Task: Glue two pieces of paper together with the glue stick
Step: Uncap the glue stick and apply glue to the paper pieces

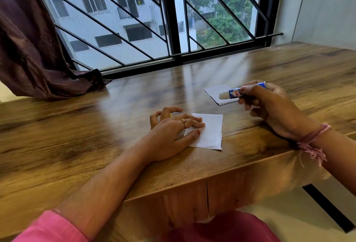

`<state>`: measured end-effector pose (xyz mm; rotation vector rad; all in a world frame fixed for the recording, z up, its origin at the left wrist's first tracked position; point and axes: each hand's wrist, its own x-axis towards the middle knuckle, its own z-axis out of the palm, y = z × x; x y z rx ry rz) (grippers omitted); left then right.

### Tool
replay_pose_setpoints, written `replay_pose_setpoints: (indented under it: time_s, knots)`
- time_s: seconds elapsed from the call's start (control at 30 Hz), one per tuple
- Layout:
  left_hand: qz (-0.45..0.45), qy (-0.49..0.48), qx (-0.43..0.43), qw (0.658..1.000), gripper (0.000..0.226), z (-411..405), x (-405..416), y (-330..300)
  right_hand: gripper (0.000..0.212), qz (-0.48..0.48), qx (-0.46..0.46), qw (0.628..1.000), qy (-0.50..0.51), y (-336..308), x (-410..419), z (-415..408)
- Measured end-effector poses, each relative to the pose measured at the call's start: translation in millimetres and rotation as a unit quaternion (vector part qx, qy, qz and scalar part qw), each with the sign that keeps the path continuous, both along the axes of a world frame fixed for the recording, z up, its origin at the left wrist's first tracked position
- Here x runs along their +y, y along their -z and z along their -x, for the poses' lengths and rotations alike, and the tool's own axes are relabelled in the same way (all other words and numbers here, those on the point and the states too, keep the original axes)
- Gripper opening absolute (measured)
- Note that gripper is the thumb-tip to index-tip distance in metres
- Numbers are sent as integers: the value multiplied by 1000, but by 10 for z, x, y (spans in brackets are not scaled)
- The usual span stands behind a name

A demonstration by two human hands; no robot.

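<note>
Your pink sleeve (pixel 48 226) fills the near-left corner of the view, and your left forearm runs from it up over the near edge of the desk (pixel 77 126). Your left hand (pixel 169 132) lies palm down near the middle of that edge. Its ring and little fingers (pixel 194 124) stretch straight across the left side of a white paper (pixel 210 132) and press it flat, while the thumb and forefinger curl loosely just off the sheet; something small and yellowish shows between them, too hidden to name. A gold ring (pixel 184 122) sits on the ring finger.

Further along toward the right edge, your right hand (pixel 269 103) hovers above the wood, a pink thread bracelet (pixel 312 143) around its wrist. Its fingers and thumb are wrapped around a blue glue stick (pixel 235 93), uncapped, with the pale glue tip pointing left. That tip hangs over a second paper (pixel 215 91), which lies flat beyond the first and well apart from it.

At the far edge, a dark curtain (pixel 34 49) drapes onto the far-left corner, and a barred window (pixel 173 20) runs behind the desk.
</note>
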<state>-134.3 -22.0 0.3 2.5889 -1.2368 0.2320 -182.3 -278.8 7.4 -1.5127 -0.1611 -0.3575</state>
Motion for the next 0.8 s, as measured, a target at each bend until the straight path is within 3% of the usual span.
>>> replay_pose_setpoints:
  time_s: [0.1,0.23,0.33,0.43,0.6,0.8]
  knots:
    - [5,-4,1,1000,37,-17,8,19,20,-7,43,999,-28,-11,-11,1]
    - [40,-9,-1,999,32,-15,18,24,17,14,75,997,-32,-14,11,-2]
    - [127,-14,5,992,21,11,18,-12,36,24,80,996,-29,-23,27,5]
    - [277,-61,6,959,14,30,66,-76,49,22,84,995,-39,-50,44,-2]
    - [447,-173,22,877,9,-123,236,-114,54,66,87,993,-46,-115,113,-85]
    - [521,-216,114,818,14,-325,309,-77,49,143,63,985,-80,-326,341,-345]
